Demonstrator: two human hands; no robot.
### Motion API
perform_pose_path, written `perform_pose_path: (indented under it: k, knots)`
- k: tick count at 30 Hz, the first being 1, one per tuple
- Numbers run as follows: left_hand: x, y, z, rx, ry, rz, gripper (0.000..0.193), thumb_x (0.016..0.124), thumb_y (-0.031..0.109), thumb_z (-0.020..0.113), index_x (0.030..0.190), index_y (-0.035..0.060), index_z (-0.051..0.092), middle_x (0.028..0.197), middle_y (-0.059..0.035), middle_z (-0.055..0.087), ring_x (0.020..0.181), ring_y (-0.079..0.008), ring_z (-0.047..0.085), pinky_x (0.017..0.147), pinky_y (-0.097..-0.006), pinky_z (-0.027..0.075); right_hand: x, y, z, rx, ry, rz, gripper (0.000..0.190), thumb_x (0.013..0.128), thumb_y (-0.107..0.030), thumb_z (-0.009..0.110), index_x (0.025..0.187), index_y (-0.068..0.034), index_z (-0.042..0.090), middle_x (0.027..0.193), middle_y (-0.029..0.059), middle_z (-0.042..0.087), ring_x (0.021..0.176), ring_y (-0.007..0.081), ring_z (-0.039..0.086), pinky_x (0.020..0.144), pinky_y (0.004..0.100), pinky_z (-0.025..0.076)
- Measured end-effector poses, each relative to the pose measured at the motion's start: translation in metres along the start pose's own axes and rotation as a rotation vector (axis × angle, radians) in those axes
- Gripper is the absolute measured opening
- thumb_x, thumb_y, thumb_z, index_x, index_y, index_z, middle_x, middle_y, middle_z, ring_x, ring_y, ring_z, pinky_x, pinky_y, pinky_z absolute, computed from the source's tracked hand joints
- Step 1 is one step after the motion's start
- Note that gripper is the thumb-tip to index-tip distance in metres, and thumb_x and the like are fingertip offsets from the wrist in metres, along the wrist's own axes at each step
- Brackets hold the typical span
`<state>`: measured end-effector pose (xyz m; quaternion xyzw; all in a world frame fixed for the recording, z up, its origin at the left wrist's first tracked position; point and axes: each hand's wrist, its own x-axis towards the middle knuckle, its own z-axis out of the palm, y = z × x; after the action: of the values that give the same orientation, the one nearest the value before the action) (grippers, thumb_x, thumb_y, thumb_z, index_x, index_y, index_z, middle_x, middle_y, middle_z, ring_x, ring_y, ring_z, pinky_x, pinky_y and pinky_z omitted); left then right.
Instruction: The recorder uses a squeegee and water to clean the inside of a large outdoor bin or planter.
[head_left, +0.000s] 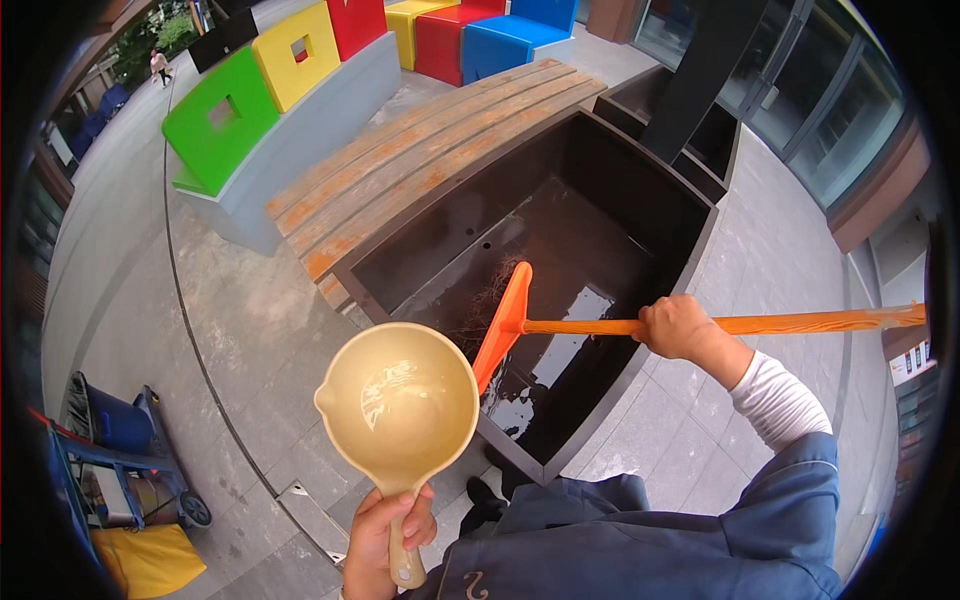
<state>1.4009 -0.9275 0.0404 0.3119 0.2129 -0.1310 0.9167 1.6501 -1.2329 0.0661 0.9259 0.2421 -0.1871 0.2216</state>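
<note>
My left hand (379, 536) grips the handle of a cream plastic ladle (397, 401), whose round bowl faces up in front of me. Glints inside the bowl look like water. In my right hand (679, 326) is the wooden shaft of an orange-headed broom (510, 322). Its head stands over a dark metal planter box (600, 202), and the shaft runs out to the right. A shallow layer of water reflects light on the box floor. Tangled dry twigs (491, 292) lie beside the broom head. The ladle hides part of the box's near left corner.
A slatted wooden bench (420, 157) adjoins the planter's far left side. Green, yellow, red and blue seats (221, 120) stand beyond. At lower left is a blue cleaning cart (127, 465) with a yellow bag (150, 559). Glass doors (802, 82) stand upper right; a person (160, 67) walks far off.
</note>
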Motion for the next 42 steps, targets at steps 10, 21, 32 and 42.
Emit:
perform_pose_path:
  k: [10, 21, 32, 42]
  knots:
    - [0.059, -0.084, 0.089, -0.039, 0.083, 0.016, 0.020, 0.079, 0.015, 0.048, 0.090, -0.0010, 0.052, 0.050, -0.0036, 0.039, 0.037, -0.0127, 0.035, 0.044, -0.0271, 0.032, 0.042, 0.146, 0.036, 0.135, 0.072, 0.102, 0.031, 0.079, -0.036, 0.053, 0.084, -0.006, 0.063, 0.078, 0.0115, 0.062, 0.079, 0.0261, 0.060, 0.069, 0.0348, 0.048]
    - [0.131, -0.124, 0.243, -0.078, 0.427, 0.246, 0.012, 0.082, 0.015, 0.047, 0.076, 0.0046, 0.044, 0.055, 0.0040, 0.035, 0.041, -0.0050, 0.030, 0.045, -0.0199, 0.028, 0.158, 0.210, 0.095, 0.263, 0.115, -0.219, 0.027, 0.083, -0.027, 0.047, 0.085, -0.005, 0.062, 0.081, 0.0109, 0.063, 0.078, 0.0249, 0.062, 0.068, 0.0336, 0.049]
    - [0.195, -0.123, 0.271, -0.024, 0.386, 0.239, 0.017, 0.080, 0.014, 0.049, 0.089, -0.0007, 0.047, 0.056, 0.0026, 0.035, 0.043, -0.0072, 0.031, 0.044, -0.0208, 0.029, 0.101, 0.282, 0.085, -0.016, 0.287, -0.345, 0.020, 0.078, -0.017, 0.047, 0.084, -0.003, 0.059, 0.071, 0.0076, 0.063, 0.066, 0.0208, 0.062, 0.051, 0.0315, 0.047]
    - [0.252, -0.153, 0.257, -0.198, 0.180, 0.235, 0.021, 0.082, 0.015, 0.046, 0.092, -0.0017, 0.053, 0.053, 0.0000, 0.040, 0.041, -0.0098, 0.037, 0.047, -0.0265, 0.036, 0.112, 0.327, 0.098, 0.074, 0.292, -0.285, 0.014, 0.077, -0.021, 0.053, 0.078, -0.008, 0.059, 0.069, 0.0068, 0.062, 0.064, 0.0194, 0.062, 0.053, 0.0295, 0.048]
